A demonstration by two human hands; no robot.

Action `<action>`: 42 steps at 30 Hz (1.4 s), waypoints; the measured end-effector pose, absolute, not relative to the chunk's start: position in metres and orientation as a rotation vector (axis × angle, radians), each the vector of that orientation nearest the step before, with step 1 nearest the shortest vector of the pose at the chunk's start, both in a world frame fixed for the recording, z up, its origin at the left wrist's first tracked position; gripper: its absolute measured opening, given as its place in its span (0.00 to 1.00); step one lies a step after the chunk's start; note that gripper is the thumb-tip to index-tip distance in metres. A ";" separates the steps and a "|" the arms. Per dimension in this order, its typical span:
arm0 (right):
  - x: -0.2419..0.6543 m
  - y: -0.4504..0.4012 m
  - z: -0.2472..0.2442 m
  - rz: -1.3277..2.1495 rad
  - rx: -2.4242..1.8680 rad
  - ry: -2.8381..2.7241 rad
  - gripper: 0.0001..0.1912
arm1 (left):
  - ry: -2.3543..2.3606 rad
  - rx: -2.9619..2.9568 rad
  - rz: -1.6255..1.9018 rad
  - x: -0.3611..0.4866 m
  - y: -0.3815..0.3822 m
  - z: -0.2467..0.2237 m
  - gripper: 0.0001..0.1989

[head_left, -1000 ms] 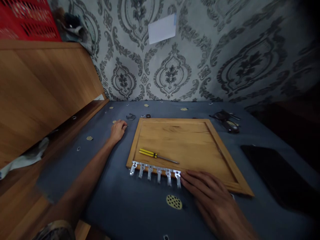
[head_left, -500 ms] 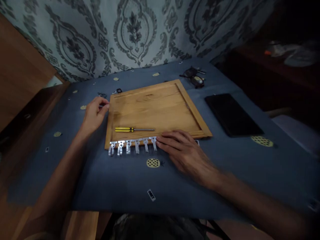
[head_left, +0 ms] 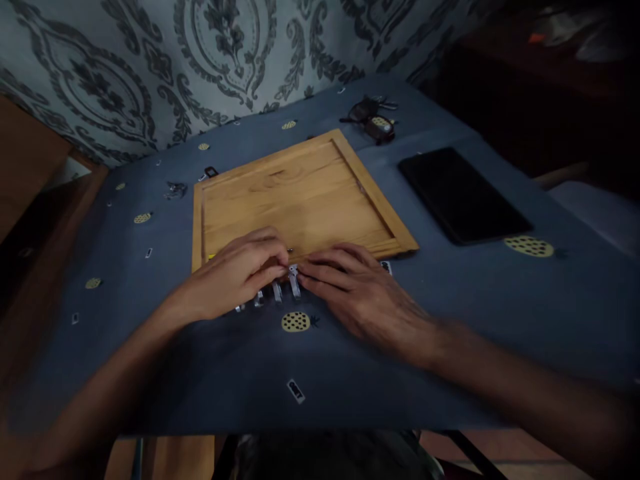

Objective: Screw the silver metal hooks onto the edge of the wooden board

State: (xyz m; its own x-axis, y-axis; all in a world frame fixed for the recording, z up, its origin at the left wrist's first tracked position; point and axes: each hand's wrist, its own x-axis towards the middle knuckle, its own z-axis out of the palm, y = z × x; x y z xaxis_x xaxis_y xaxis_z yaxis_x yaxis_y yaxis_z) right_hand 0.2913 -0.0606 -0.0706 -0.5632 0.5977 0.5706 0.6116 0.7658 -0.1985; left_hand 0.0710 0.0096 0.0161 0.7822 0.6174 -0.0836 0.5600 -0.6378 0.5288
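A metal hook rail (head_left: 294, 281) lies along the near edge of a framed wooden board (head_left: 280, 207). My left hand (head_left: 235, 273) is over the rail, its thumb and fingers pinched near the right-end hook. Whatever small thing is in that pinch is hidden. Most of the rail is covered by this hand, as is a screwdriver on the board; only a bit of its yellow handle (head_left: 211, 257) and its tip show. My right hand (head_left: 367, 303) rests with stretched fingers on the board's near edge, fingertips touching the rail's right end.
A black tablet-like slab (head_left: 465, 193) lies right of the board. Dark keys or a similar bundle (head_left: 375, 120) sit behind it. Small metal pieces (head_left: 175, 191) and a small black item (head_left: 211, 171) are at the back left. A patterned curtain (head_left: 225, 47) hangs behind the blue-covered table (head_left: 350, 393).
My left hand has moved right and nearer, from beside the board's left edge to the rail's right end, now covering the screwdriver. My right hand stays at the rail. The view has shifted slightly.
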 end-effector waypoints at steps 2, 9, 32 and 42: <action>0.291 -0.060 -0.071 -0.019 -0.898 -2.338 0.18 | 0.860 2.452 0.083 0.073 0.011 0.014 0.07; 0.291 -0.060 -0.072 0.010 -0.903 -2.336 0.16 | 0.852 2.473 -0.032 0.075 0.016 0.011 0.08; 0.292 -0.062 -0.066 0.004 -0.921 -2.373 0.17 | 0.900 2.439 -0.121 0.084 0.020 0.015 0.08; 0.291 -0.062 -0.067 -0.002 -0.930 -2.383 0.17 | 0.974 2.309 -0.087 0.083 0.020 0.016 0.11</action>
